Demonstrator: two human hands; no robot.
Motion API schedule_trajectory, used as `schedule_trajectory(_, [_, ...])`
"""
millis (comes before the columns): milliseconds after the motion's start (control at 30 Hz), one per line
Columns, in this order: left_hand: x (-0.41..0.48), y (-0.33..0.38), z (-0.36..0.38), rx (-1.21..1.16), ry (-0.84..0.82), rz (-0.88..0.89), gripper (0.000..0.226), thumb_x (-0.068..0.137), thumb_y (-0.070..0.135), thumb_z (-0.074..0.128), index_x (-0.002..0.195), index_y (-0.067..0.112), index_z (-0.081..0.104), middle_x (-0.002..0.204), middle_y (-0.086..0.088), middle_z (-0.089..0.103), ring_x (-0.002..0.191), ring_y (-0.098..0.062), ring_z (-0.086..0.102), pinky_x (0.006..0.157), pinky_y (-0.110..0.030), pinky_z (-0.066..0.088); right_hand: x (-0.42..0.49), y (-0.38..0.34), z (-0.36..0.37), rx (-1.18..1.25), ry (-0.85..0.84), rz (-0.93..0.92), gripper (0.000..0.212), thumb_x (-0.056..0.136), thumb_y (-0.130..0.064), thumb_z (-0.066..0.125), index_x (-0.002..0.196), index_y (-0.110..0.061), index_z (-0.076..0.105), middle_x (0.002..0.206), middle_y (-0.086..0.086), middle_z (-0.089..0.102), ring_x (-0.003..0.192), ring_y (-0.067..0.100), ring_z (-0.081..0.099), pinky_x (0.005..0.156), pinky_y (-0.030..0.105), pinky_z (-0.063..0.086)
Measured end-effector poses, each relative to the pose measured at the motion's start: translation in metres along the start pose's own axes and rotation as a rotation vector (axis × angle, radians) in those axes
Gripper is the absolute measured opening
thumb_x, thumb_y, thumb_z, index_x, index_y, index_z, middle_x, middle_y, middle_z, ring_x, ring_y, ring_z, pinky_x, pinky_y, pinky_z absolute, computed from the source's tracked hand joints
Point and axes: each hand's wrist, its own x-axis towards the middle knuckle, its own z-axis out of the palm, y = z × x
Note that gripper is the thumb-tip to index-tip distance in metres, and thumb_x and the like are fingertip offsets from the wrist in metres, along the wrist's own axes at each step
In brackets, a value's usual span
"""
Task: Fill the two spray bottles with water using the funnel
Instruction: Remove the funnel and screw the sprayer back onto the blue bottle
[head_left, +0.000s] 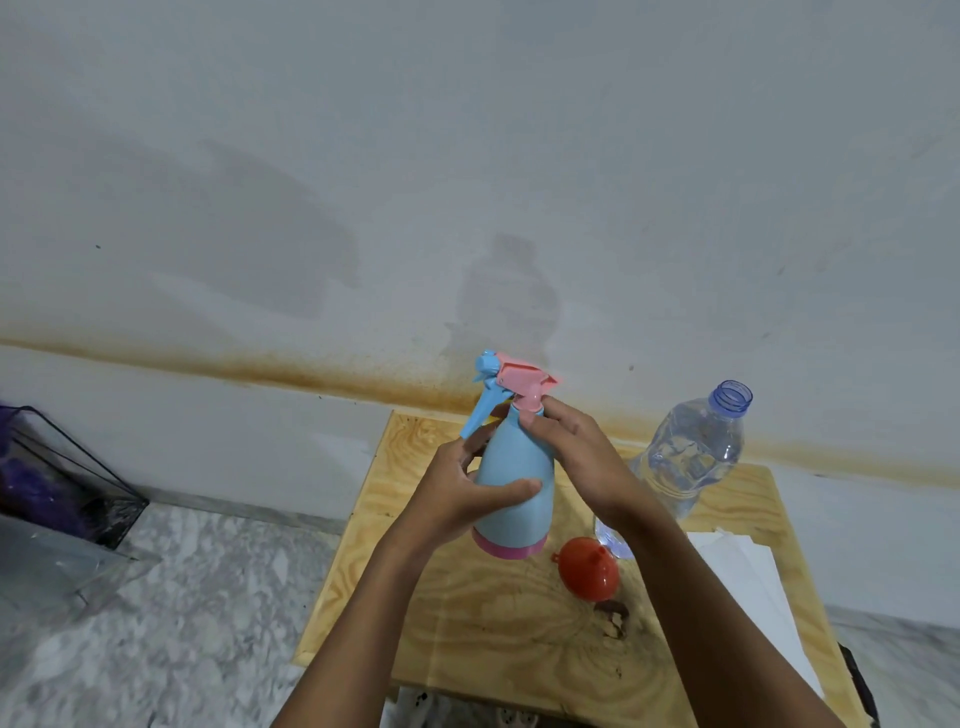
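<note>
My left grip (467, 491) is wrapped around the body of the blue spray bottle (511, 467), which I hold upright above the wooden surface (493, 623). My right grip (576, 457) pinches the pink collar (530, 404) under the spray head. I think the step is to unscrew this head. I should keep the body firm, turn only the collar, then lift straight up. The red funnel (589, 569) lies to the right, beside the open water bottle (685, 452). I see only 1 of the 2 spray bottles.

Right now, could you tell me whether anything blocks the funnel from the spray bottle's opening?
Yes: the pink spray head sits on the neck of the spray bottle, covering its opening; the right hand grips its collar.
</note>
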Motion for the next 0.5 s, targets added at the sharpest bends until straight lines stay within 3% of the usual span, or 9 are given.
schedule_trajectory(67, [0.000, 0.000, -0.001, 0.008, -0.030, 0.014, 0.060, 0.066, 0.030, 0.086, 0.123, 0.029, 0.067, 0.117, 0.001, 0.072, 0.108, -0.019, 0.069, 0.089, -0.043, 0.059, 0.000, 0.001, -0.004, -0.065, 0.010, -0.022, 0.021, 0.099, -0.019, 0.053, 0.112, -0.016, 0.069, 0.103, -0.003, 0.074, 0.095, 0.010, 0.069, 0.082, 0.023, 0.053])
schedule_trajectory(167, [0.001, -0.001, 0.002, 0.023, -0.013, 0.029, 0.062, 0.068, 0.031, 0.084, 0.127, 0.029, 0.065, 0.117, 0.002, 0.071, 0.108, -0.018, 0.069, 0.086, -0.041, 0.060, 0.003, 0.008, -0.003, -0.232, 0.126, -0.082, 0.013, 0.096, -0.030, 0.060, 0.099, -0.024, 0.072, 0.094, -0.007, 0.073, 0.089, 0.011, 0.068, 0.084, 0.040, 0.054])
schedule_trajectory(300, [0.002, -0.005, 0.005, 0.034, 0.009, 0.042, 0.063, 0.068, 0.031, 0.082, 0.128, 0.028, 0.063, 0.116, 0.004, 0.071, 0.106, -0.016, 0.069, 0.083, -0.042, 0.061, 0.003, 0.016, 0.008, -0.332, 0.264, -0.103, 0.033, 0.089, -0.053, 0.057, 0.091, -0.024, 0.071, 0.085, -0.009, 0.072, 0.082, 0.009, 0.068, 0.103, 0.061, 0.041])
schedule_trajectory(400, [0.004, -0.007, 0.003, 0.051, 0.001, 0.045, 0.061, 0.071, 0.028, 0.082, 0.128, 0.029, 0.062, 0.116, 0.004, 0.070, 0.106, -0.017, 0.069, 0.083, -0.042, 0.061, 0.003, 0.017, 0.014, -0.310, 0.299, -0.098, 0.032, 0.088, -0.055, 0.059, 0.089, -0.026, 0.072, 0.083, -0.010, 0.073, 0.081, 0.009, 0.069, 0.099, 0.058, 0.046])
schedule_trajectory(500, [0.004, -0.008, -0.004, 0.059, -0.021, 0.029, 0.056, 0.074, 0.021, 0.083, 0.125, 0.031, 0.064, 0.115, 0.003, 0.071, 0.106, -0.018, 0.070, 0.084, -0.046, 0.060, 0.004, 0.018, 0.014, -0.231, 0.277, -0.073, 0.018, 0.091, -0.036, 0.066, 0.094, -0.020, 0.074, 0.088, -0.005, 0.074, 0.085, 0.012, 0.070, 0.083, 0.045, 0.057])
